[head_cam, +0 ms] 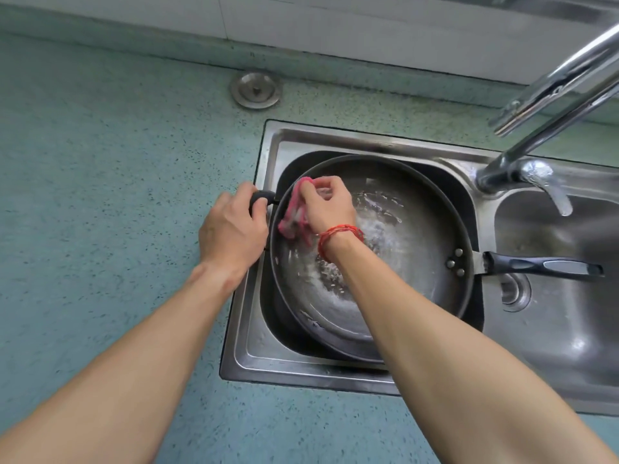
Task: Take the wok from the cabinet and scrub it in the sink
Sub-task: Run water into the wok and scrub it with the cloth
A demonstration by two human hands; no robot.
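Note:
A dark round wok lies in the left basin of the steel sink, with water pooled and rippling inside it. Its long black handle points right over the second basin. My left hand grips the small black helper handle at the wok's left rim. My right hand, with a red string on the wrist, grips a pink cloth and presses it against the inside wall of the wok at the upper left.
A chrome tap arches over the sink from the upper right. The right basin has a drain. A round metal cap sits in the teal speckled countertop behind the sink. A white tiled wall runs along the back.

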